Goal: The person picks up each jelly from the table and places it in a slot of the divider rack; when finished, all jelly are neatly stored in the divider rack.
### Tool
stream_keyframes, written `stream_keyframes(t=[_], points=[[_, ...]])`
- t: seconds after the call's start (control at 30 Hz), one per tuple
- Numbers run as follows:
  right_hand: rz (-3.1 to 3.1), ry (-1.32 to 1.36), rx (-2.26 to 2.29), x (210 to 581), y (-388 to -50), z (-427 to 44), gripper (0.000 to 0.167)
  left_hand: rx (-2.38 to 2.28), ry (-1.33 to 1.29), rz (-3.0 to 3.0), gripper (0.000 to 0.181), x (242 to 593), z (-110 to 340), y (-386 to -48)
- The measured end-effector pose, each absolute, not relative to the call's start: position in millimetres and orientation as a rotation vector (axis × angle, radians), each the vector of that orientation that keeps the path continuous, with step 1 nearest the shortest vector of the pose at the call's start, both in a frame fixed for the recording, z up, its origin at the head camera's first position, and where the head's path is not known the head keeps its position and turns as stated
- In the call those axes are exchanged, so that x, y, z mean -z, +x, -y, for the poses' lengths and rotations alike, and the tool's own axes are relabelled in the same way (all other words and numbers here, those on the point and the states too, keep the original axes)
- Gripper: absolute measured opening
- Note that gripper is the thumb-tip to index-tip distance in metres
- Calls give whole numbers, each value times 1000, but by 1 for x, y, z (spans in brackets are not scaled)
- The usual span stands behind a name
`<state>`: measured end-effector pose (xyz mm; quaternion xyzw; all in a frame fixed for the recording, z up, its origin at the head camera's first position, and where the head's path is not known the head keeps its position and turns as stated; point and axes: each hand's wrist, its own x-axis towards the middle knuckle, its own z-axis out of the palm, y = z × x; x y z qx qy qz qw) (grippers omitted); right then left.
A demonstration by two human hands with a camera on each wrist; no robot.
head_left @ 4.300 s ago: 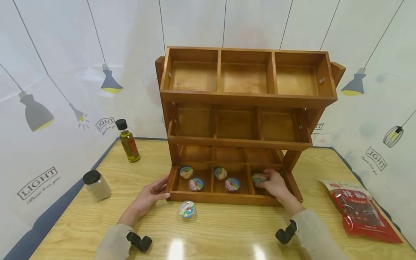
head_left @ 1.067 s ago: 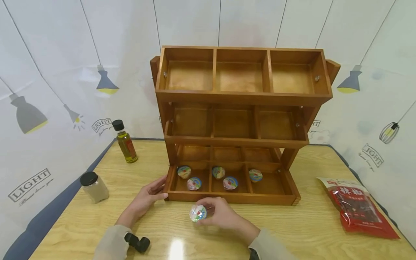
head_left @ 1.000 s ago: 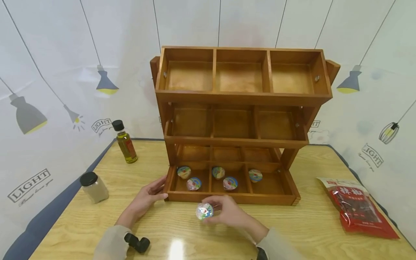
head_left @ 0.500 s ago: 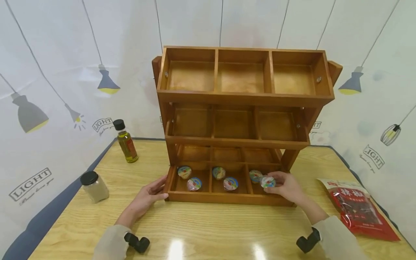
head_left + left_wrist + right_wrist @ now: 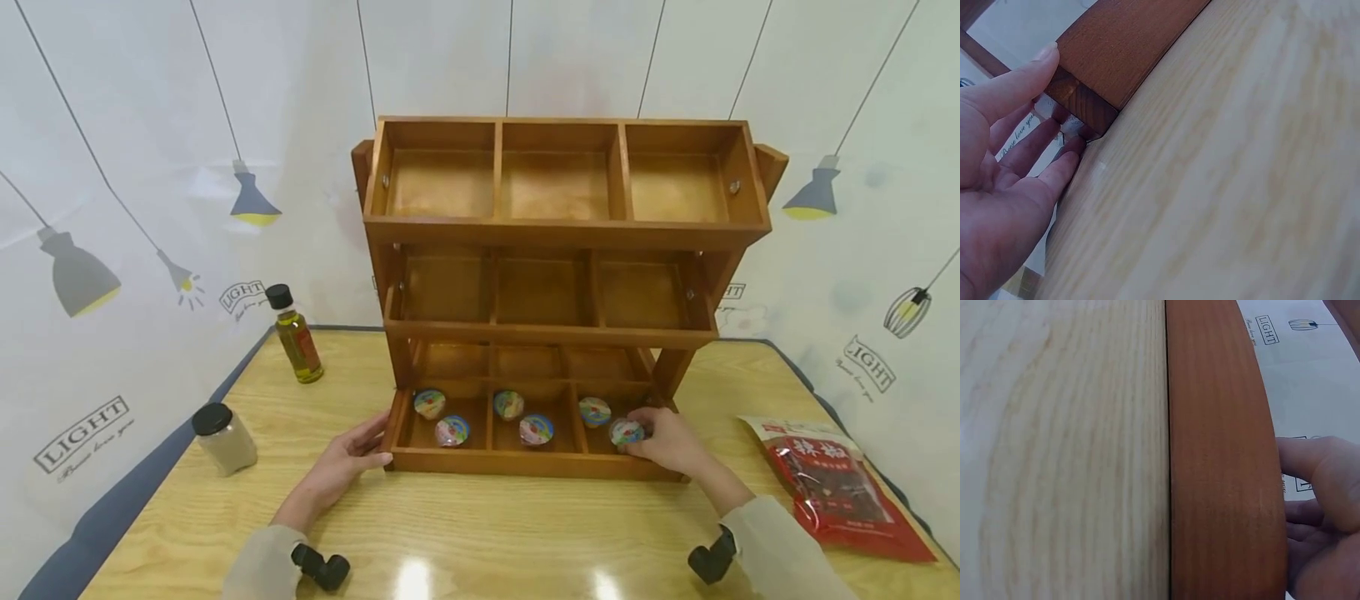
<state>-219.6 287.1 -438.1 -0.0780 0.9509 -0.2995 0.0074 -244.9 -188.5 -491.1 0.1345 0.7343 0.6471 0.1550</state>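
A three-tier brown wooden rack [image 5: 525, 463] stands on the table, each tier split into three compartments. In its bottom right compartment, my right hand [image 5: 670, 437] holds a small foil-lidded jelly cup [image 5: 626, 432] between thumb and fingers. Another jelly cup [image 5: 595, 412] sits just left of it. The bottom left and middle compartments hold two such cups each. My left hand [image 5: 337, 467] touches the rack's lower left corner, its thumb at the front and loose fingers along the side, as the left wrist view shows. In the right wrist view the front board [image 5: 1225, 450] hides the held cup.
To the left stand an oil bottle [image 5: 298, 337] with a black cap and a black-lidded jar [image 5: 227, 442]. A red and white packet [image 5: 832, 492] lies at the right. Bare wooden tabletop [image 5: 510, 533] extends in front of the rack. The two upper tiers hold nothing visible.
My right hand released one cup in the bottom right compartment, picked the last cup off the table, and carried it right into that same compartment. My left hand stays at the rack's corner.
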Motion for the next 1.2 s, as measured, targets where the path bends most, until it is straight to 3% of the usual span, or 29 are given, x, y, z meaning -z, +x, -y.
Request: stream_keyframes(t=[0.67,1.0,1.2], points=[[-2916,-338,797,420,-212,-289,55,-1822,409,-2110,71,487,189,-248],[-3155,-611,697,433,-190,-297,37,-1664,547,-2260,67,474,194,-243],[-3345,-774,830,447,-176,-311,31,-1476,647,-2537,54,462,196,-240]])
